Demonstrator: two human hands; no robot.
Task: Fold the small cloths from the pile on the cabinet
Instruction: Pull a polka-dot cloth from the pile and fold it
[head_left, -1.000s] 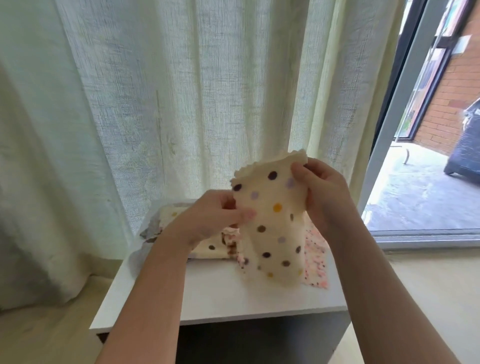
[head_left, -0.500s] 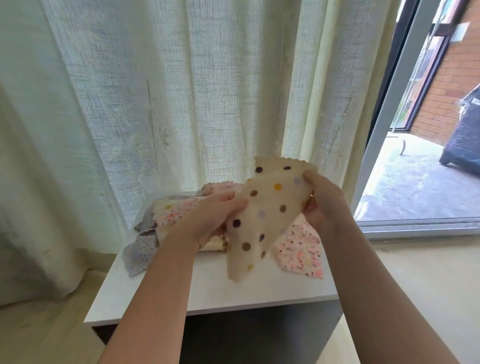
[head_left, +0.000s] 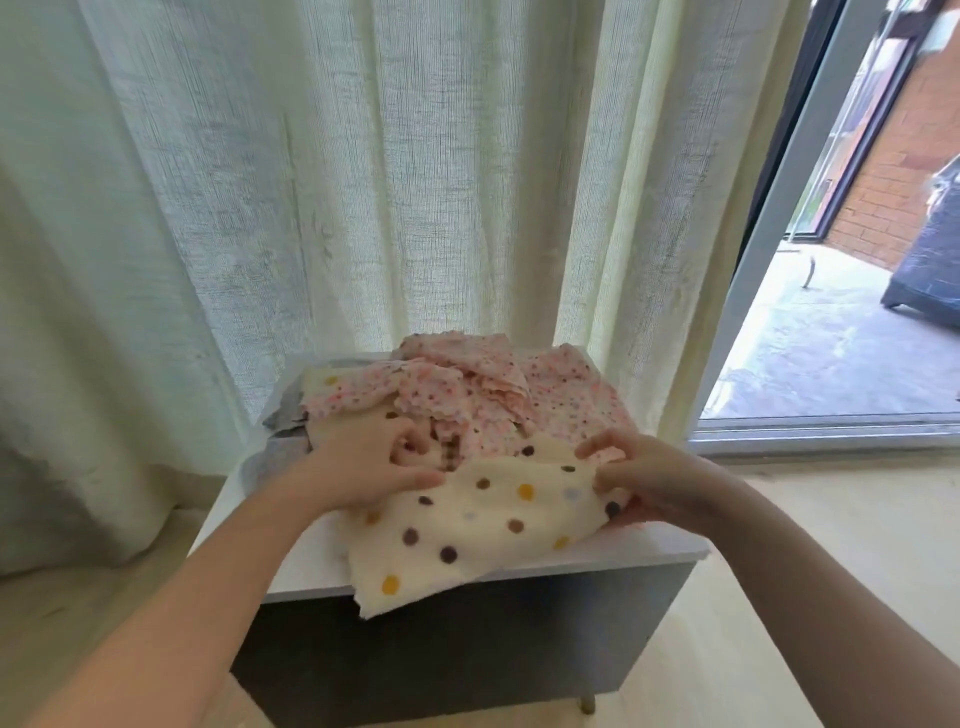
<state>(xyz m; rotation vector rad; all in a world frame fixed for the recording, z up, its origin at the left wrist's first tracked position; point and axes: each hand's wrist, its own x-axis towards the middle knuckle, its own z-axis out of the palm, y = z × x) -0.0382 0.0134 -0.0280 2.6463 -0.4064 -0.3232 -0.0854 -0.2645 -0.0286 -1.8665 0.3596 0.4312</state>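
A cream cloth with coloured dots (head_left: 483, 525) lies spread on the front of the white cabinet top (head_left: 306, 564), its near corner hanging over the front edge. My left hand (head_left: 371, 462) pinches its far left edge. My right hand (head_left: 641, 475) pinches its far right edge. Behind them sits the pile of small cloths (head_left: 467, 395), mostly pink speckled ones, with a grey cloth (head_left: 283, 415) and another cream dotted one (head_left: 324, 384) at the left.
A pale sheer curtain (head_left: 363, 182) hangs right behind the cabinet. At the right a sliding door frame (head_left: 769, 260) opens onto a concrete patio with a dark bin (head_left: 930, 260). Light floor surrounds the cabinet's grey front (head_left: 467, 654).
Both hands have lowered the cream dotted cloth from the air, where it hung upright, and laid it flat on the front of the cabinet top.
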